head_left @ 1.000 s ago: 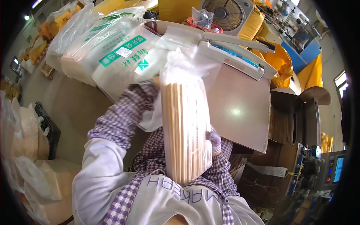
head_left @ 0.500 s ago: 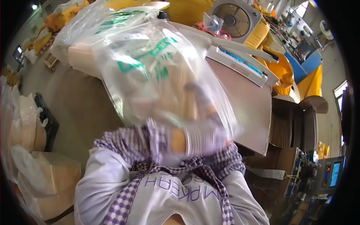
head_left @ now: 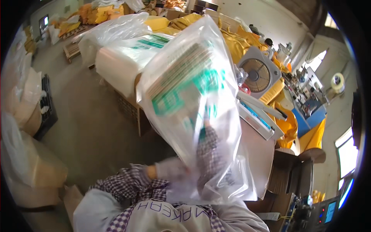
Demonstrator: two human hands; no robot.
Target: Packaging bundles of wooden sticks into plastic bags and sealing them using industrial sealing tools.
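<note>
Having right hand [head_left: 206, 123] deep inside clear bag [head_left: 193, 99], cannot tell through plastic whether grasping or loose. Finding left hand [head_left: 169, 170] by bag's near end, too blurred to read grip. Seeing striped stack [head_left: 179, 71] inside bag's far end, left of fan [head_left: 257, 75].

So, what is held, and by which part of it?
A clear bag with a brown stack inside, apparently supported from within by the right hand; blur hides the grip. Whether the left hand, by the bag's near end, grips cannot be told.
</note>
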